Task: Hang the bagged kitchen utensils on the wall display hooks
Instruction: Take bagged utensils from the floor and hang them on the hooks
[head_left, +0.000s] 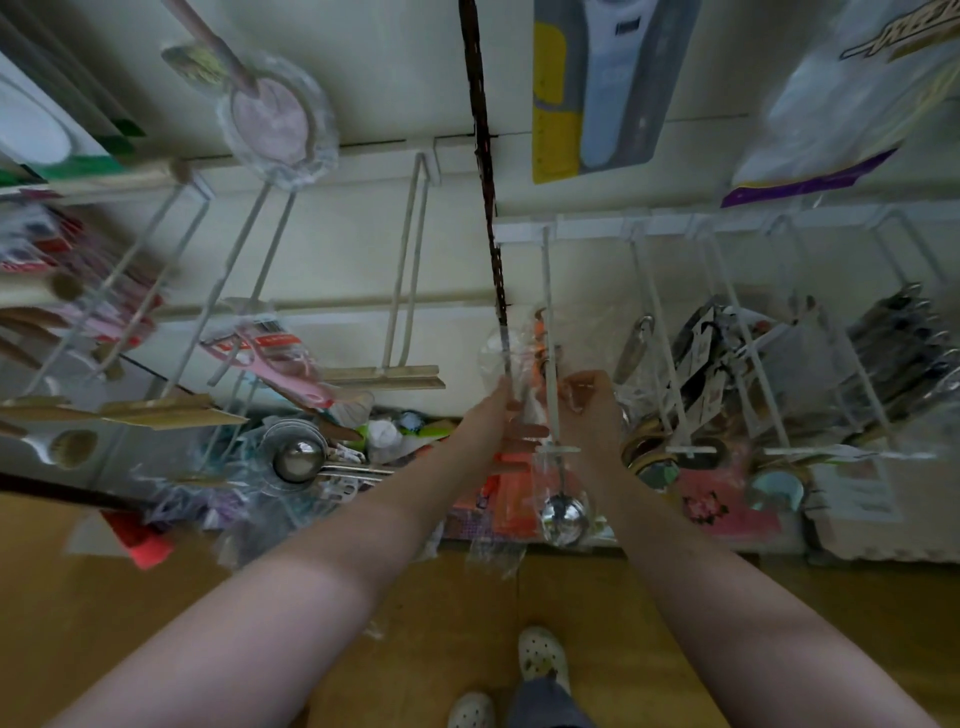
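A clear plastic bag (511, 358) holding a utensil sits at the middle of the wall display, up against a long white wire hook (549, 332). My left hand (493, 410) grips the bag from the left. My right hand (589, 400) pinches it from the right, beside the hook. A bagged steel ladle (563, 512) hangs below the hook's tip, its round bowl down. The bag's top is blurred, so I cannot tell whether it is on the hook.
A bare double-wire hook (410, 270) stands left of my hands. More hooks to the right carry bagged goods (696, 364). A heap of bagged utensils (311, 457) lies at the wall's foot on the wooden floor (441, 623). My shoes (540, 654) are below.
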